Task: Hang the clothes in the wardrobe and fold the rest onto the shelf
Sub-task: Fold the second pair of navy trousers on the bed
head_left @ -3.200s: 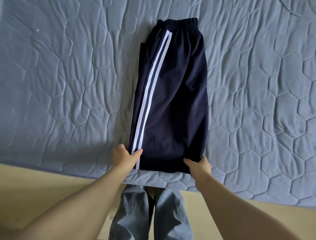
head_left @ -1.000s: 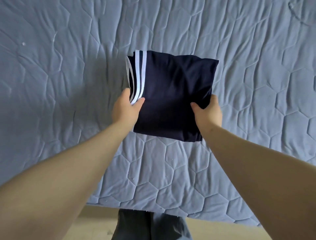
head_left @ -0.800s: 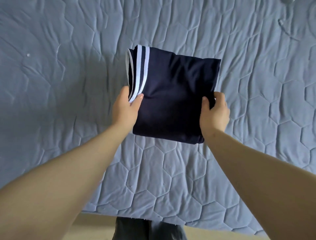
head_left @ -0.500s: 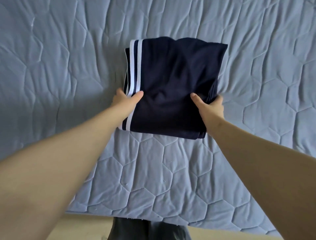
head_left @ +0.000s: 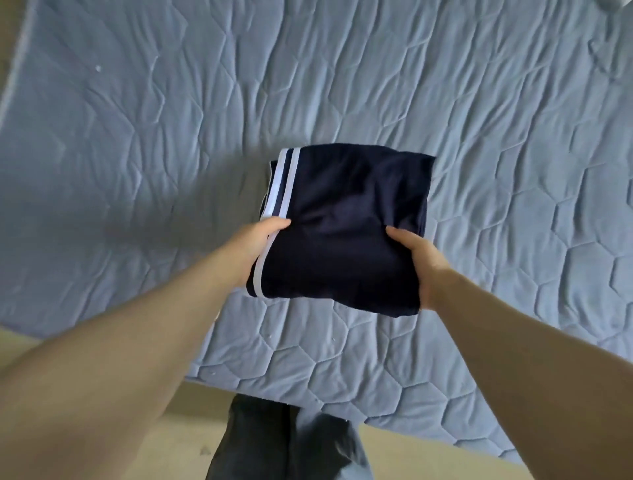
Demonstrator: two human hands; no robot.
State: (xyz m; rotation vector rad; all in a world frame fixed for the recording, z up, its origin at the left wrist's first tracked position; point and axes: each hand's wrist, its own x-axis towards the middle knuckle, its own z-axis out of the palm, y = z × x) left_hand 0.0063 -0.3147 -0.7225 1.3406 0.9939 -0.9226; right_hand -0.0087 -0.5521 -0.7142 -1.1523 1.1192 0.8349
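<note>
A pair of navy trousers (head_left: 346,222) with two white side stripes is folded into a thick square bundle. It is held just above the blue quilted mattress (head_left: 171,120). My left hand (head_left: 255,245) grips the bundle's left edge by the stripes, thumb on top and fingers underneath. My right hand (head_left: 419,260) grips its right near corner the same way. The fingers of both hands are hidden beneath the cloth.
The mattress fills most of the view, and its near edge runs across the bottom. Below it lies tan floor (head_left: 178,442) and my legs in grey trousers (head_left: 287,445). A pale object shows at the top right corner (head_left: 616,3).
The trousers lay long on the mattress, then were folded into a square. In the last half second both hands have drawn the bundle off the bed toward me, with the camera pulling back.
</note>
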